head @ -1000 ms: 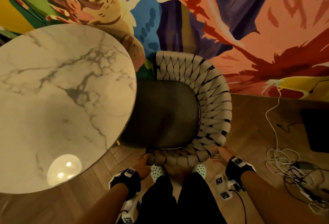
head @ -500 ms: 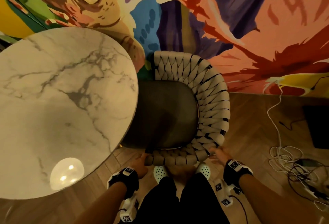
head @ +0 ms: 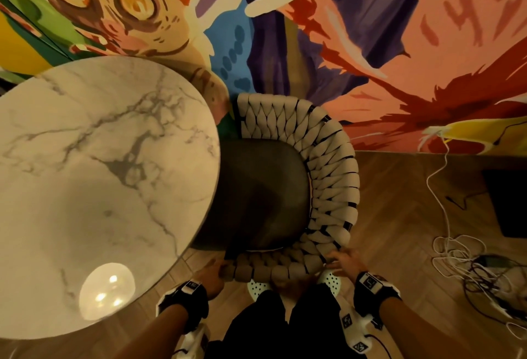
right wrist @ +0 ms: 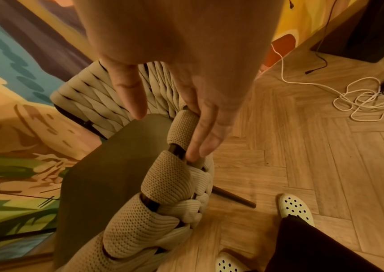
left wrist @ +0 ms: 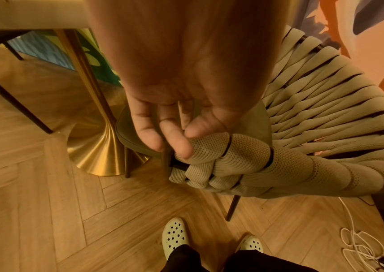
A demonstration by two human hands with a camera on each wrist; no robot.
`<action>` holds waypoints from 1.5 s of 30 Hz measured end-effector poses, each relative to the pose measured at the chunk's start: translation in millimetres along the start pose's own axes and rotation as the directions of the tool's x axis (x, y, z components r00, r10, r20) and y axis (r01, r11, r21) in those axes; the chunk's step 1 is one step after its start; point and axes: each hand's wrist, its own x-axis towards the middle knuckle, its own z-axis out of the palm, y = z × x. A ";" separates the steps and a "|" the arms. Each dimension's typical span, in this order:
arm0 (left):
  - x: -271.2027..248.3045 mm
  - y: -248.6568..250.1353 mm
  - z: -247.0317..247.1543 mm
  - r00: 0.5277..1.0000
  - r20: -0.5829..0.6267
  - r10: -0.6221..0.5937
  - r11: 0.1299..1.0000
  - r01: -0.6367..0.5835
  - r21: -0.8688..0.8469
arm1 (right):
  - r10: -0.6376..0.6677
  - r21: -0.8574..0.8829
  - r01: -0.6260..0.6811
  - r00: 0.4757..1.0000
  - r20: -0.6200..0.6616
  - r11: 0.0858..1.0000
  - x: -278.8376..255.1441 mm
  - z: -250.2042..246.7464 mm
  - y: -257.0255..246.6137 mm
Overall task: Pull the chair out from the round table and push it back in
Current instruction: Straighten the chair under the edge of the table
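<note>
Chair [head: 265,193]: seat partly tucked under the round marble tabletop [head: 94,187].
Left hand [left wrist: 170,117]: fingers laid nearly straight on the woven backrest end.
Right hand [right wrist: 186,95]: extended fingers pressed against the backrest's outer side.

Left hand [left wrist: 174,117] fingertips [left wrist: 181,145] rest on chair [left wrist: 302,139] woven rim end; gold table base [left wrist: 97,152] beside seat.

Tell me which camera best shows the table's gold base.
The left wrist view: the gold base stands in plain sight on the floor beside the chair. The head view hides it under the tabletop; the right wrist view misses it.
</note>
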 end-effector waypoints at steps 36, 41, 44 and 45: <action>32.7 6.0 29.6 0.887 0.230 -0.400 -0.186 0.168 -0.968 | -0.328 -0.613 0.138 0.921 -0.209 0.778 119.9 -67.2 -262.5; 28.9 13.9 26.1 0.893 0.206 -0.401 -0.120 0.172 -0.978 | -0.396 -0.665 0.155 0.889 -0.228 0.730 125.6 -74.3 -258.7; 26.5 17.9 26.2 0.893 0.226 -0.390 -0.101 0.202 -0.974 | -0.393 -0.686 0.142 0.892 -0.224 0.714 126.4 -79.6 -258.1; 26.4 18.4 26.1 0.895 0.231 -0.381 -0.095 0.210 -0.973 | -0.392 -0.695 0.138 0.893 -0.220 0.706 127.5 -81.3 -259.3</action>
